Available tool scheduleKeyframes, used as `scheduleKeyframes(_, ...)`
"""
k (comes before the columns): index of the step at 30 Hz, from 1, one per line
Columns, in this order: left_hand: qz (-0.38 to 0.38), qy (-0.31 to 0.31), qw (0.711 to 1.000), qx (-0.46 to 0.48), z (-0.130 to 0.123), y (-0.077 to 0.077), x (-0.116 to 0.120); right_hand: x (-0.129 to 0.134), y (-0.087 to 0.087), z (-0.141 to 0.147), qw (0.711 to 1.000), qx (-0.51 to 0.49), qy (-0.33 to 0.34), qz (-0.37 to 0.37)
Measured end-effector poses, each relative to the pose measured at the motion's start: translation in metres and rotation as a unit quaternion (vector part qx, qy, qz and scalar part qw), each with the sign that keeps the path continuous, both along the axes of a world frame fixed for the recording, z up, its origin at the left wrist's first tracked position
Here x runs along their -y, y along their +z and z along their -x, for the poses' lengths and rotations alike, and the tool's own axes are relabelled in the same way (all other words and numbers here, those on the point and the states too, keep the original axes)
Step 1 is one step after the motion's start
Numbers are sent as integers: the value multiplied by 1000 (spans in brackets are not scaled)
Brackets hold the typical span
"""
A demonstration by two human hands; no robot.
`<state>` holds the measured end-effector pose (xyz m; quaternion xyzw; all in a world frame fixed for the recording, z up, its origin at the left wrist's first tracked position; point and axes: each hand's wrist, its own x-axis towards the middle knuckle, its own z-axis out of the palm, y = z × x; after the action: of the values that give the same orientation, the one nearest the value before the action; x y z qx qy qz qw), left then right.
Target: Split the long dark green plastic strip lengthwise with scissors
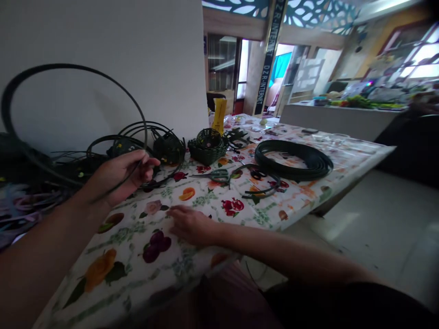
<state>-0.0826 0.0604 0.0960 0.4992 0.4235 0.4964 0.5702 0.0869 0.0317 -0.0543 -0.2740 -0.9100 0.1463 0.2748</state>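
Observation:
My left hand is raised above the table with its fingers closed on a dark green strip. The strip bends into a wide loop in front of the white wall, and one end trails down past my wrist. My right hand lies low on the flowered tablecloth, fingers bent slightly and nothing visible in them. Beyond it are green-handled scissors and a short curved strip. Farther right rests a thick coil of dark flat strip.
Small dark woven baskets stand by the wall corner, near a yellow upright object. Looped strips and tangled pale ribbons crowd the left side. The table's right edge drops to a tiled floor.

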Motion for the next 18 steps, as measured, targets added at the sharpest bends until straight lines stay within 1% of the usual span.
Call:
scheduleKeyframes(2,31,-2,999,25,1,-18,0,-6,-4,-56,999,8,-32,27)
scheduleKeyframes(3,50,-9,998,33,2,-27,0,-8,-3,-84,998,17,-61,28)
scheduleKeyframes(5,77,-23,996,38,4,-44,0,-12,6,-136,989,53,-133,17)
scheduleKeyframes(6,87,-34,995,32,6,-52,1,-14,13,-159,985,94,-147,14)
scheduleKeyframes(7,96,-49,994,22,8,-58,1,-16,20,-180,975,136,-174,7)
scheduleKeyframes(9,104,-81,991,-1,13,-69,2,-17,33,-213,940,243,-236,22)
scheduleKeyframes(11,101,-96,990,-11,17,-77,2,-18,38,-233,906,325,-268,50)
scheduleKeyframes(13,98,-92,991,-4,20,-85,0,-19,35,-241,883,359,-297,56)
scheduleKeyframes(15,95,-86,992,-1,23,-92,-2,-23,27,-241,876,359,-319,40)
scheduleKeyframes(18,82,-83,993,-21,26,-104,-4,-36,16,-236,884,338,-325,-7)
